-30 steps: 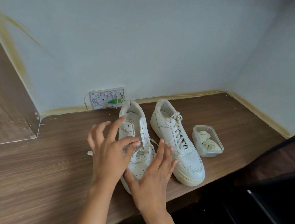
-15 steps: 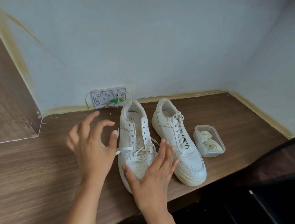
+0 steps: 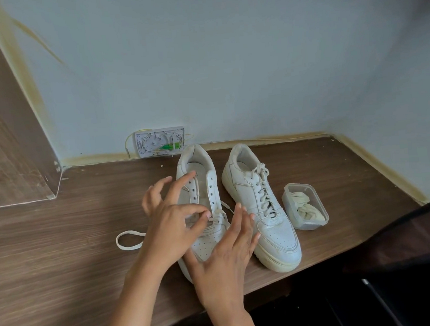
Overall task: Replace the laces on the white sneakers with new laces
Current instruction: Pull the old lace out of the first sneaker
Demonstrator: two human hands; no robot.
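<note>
At frame centre the left hand [image 3: 171,221] pinches the old lace [image 3: 219,212] of the left sneaker [image 3: 203,202] between thumb and forefinger. The right hand [image 3: 225,254], fingers straight, rests on that shoe's toe, hiding it. A lace loop [image 3: 127,240] lies on the bench [image 3: 61,252]. The right sneaker [image 3: 259,205] is fully laced. At right, a clear tub [image 3: 305,206] holds bundled new laces [image 3: 305,207].

Single head view: looks forward and down, close over desk [image 3: 61,252], wall corner behind.
</note>
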